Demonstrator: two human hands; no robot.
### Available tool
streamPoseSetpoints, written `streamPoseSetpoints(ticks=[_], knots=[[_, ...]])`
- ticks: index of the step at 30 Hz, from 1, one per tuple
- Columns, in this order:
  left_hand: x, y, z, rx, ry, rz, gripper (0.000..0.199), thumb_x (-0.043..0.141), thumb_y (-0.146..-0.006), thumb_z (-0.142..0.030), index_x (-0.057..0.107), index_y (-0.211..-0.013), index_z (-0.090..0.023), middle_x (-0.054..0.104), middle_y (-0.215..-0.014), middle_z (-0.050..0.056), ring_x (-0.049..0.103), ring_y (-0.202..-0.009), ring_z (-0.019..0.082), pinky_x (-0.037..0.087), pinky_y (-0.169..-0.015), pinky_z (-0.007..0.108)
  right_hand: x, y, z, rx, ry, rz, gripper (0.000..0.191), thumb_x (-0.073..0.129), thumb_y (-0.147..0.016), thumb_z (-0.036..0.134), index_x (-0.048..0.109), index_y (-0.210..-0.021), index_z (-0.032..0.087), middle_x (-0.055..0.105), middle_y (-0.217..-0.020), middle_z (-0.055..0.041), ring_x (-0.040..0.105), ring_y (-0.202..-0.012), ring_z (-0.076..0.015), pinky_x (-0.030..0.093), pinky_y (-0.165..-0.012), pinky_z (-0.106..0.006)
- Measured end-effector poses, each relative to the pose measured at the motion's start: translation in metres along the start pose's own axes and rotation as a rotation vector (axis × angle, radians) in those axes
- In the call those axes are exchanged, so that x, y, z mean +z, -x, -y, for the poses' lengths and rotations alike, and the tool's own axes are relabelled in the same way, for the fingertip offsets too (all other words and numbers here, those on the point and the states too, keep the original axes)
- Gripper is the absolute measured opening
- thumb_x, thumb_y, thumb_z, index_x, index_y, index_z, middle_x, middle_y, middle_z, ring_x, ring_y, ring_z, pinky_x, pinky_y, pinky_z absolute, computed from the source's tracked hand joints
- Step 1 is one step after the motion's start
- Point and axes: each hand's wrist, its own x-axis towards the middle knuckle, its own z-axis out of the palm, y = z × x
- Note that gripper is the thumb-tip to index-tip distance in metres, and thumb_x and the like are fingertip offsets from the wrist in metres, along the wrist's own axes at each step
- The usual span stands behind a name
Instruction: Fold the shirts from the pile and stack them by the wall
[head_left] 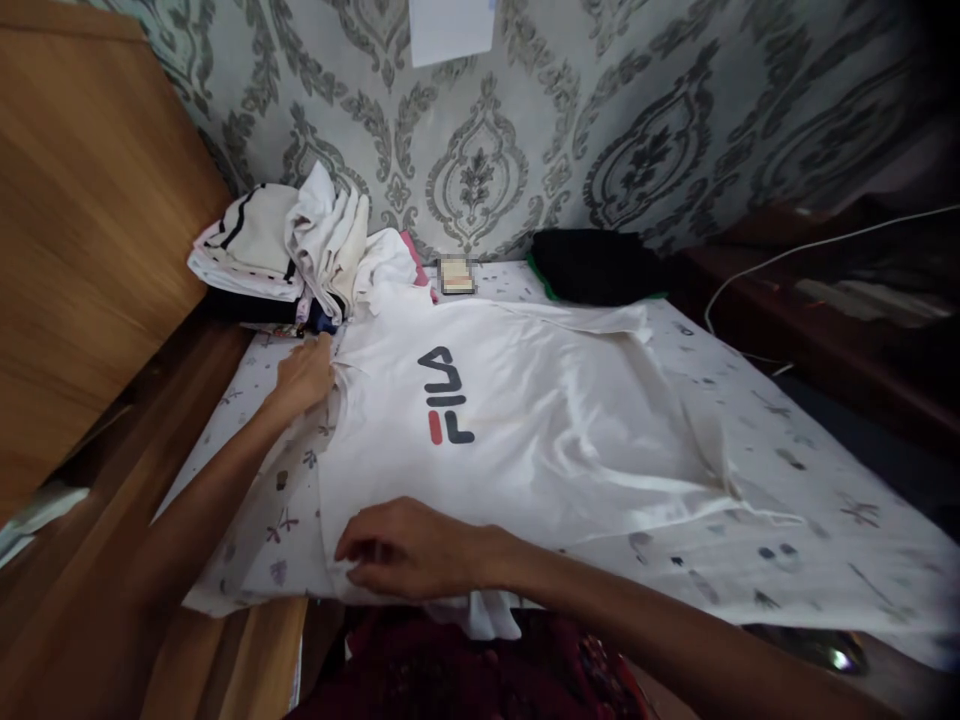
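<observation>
Pinning the neck end of the white FILA shirt (517, 420), left hand (306, 372) has its fingers bunched at the collar; can't tell if they pinch cloth. Right hand (409, 548) is over the near sleeve side, fingers curled, thumb apart, grip unclear. Shirt lies spread on the patterned sheet (795, 500), folded stack (259, 240) beyond left hand, black folded cloth (596, 265) at far right.

The single head-worn view looks forward and slightly down, close above a white patterned sheet (750, 560), towards grey damask-patterned wallpaper (476, 170).
</observation>
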Motion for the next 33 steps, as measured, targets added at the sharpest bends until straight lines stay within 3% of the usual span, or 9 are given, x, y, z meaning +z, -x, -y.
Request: streamPoseSetpoints(ticks=[3,6,11,14,17,21,26,30,33], knots=[[0.008,0.022,-0.021,0.303,-0.170,-0.068,0.049,0.043,-0.088,-0.017,0.048,-0.136,-0.012,0.054,-0.138,0.021,0.048,-0.132,0.033,0.040,-0.107,0.048,-0.016,0.025,-0.005,0.020,0.125,-0.191,0.019,0.054,-0.094,0.022,0.066,-0.108,0.017,0.070,-0.102,-0.0076,0.065,-0.090,-0.0165,0.053,-0.084,-0.031],[0.027,0.038,-0.036,0.491,-0.103,0.007,0.054,0.035,-0.097,-0.034,0.038,-0.146,-0.012,0.038,-0.156,0.019,0.031,-0.147,0.029,0.029,-0.118,0.047,-0.037,0.066,-0.018,0.118,0.422,-0.416,0.021,0.051,-0.094,0.019,0.064,-0.110,0.018,0.065,-0.118,-0.0127,0.060,-0.111,-0.0230,0.051,-0.097,-0.043],[0.053,0.045,-0.024,0.272,-0.180,0.170,0.070,0.027,-0.097,-0.055,0.035,-0.152,-0.012,0.025,-0.163,0.021,0.017,-0.152,0.038,0.023,-0.118,0.059,-0.066,0.171,-0.035,0.401,0.744,-0.607,0.025,0.047,-0.093,0.018,0.065,-0.110,0.017,0.059,-0.130,-0.0178,0.057,-0.120,-0.0286,0.049,-0.101,-0.054],[0.049,0.038,-0.015,0.218,-0.261,0.178,0.070,0.026,-0.096,-0.056,0.039,-0.151,-0.014,0.031,-0.160,0.022,0.026,-0.149,0.039,0.028,-0.114,0.062,-0.073,0.234,-0.033,0.581,0.789,-0.742,0.025,0.046,-0.092,0.021,0.067,-0.107,0.021,0.062,-0.126,-0.0145,0.060,-0.116,-0.0280,0.052,-0.097,-0.051],[0.036,0.033,-0.034,0.279,-0.330,0.154,0.060,0.032,-0.094,-0.050,0.051,-0.139,-0.016,0.046,-0.151,0.022,0.041,-0.140,0.041,0.035,-0.108,0.063,-0.076,0.277,-0.027,0.736,0.820,-0.912,0.024,0.046,-0.091,0.025,0.068,-0.101,0.021,0.065,-0.116,-0.0129,0.063,-0.107,-0.0278,0.054,-0.092,-0.046],[0.031,0.030,-0.116,0.539,-0.182,0.158,0.046,0.035,-0.094,-0.043,0.058,-0.126,-0.021,0.062,-0.132,0.014,0.059,-0.121,0.033,0.048,-0.098,0.046,-0.083,0.303,-0.029,0.903,0.875,-1.107,0.032,0.048,-0.089,0.031,0.063,-0.116,0.021,0.061,-0.115,-0.0122,0.062,-0.102,-0.0280,0.054,-0.088,-0.043],[0.066,0.016,-0.263,0.821,0.013,0.256,0.034,0.041,-0.096,-0.035,0.057,-0.124,-0.023,0.064,-0.124,0.010,0.064,-0.111,0.025,0.050,-0.092,0.037,-0.103,0.318,-0.046,1.082,1.020,-1.163,0.054,0.055,-0.086,0.038,0.050,-0.135,0.014,0.055,-0.129,-0.0202,0.052,-0.116,-0.0379,0.046,-0.095,-0.055],[0.105,-0.004,-0.358,0.818,0.045,0.167,0.034,0.050,-0.092,-0.024,0.058,-0.124,-0.019,0.062,-0.127,0.017,0.059,-0.119,0.030,0.048,-0.091,0.040,-0.116,0.334,-0.054,1.124,0.945,-1.164,0.035,0.058,-0.083,0.038,0.063,-0.110,0.016,0.062,-0.113,-0.0166,0.056,-0.107,-0.0350,0.047,-0.092,-0.050],[0.125,-0.025,-0.400,0.730,0.126,0.161,0.029,0.055,-0.088,-0.019,0.065,-0.114,-0.016,0.071,-0.110,0.016,0.064,-0.111,0.031,0.045,-0.089,0.042,-0.123,0.344,-0.049,1.033,0.792,-1.209,0.015,0.056,-0.079,0.032,0.062,-0.085,0.021,0.065,-0.096,-0.0107,0.060,-0.093,-0.0289,0.048,-0.085,-0.043]])
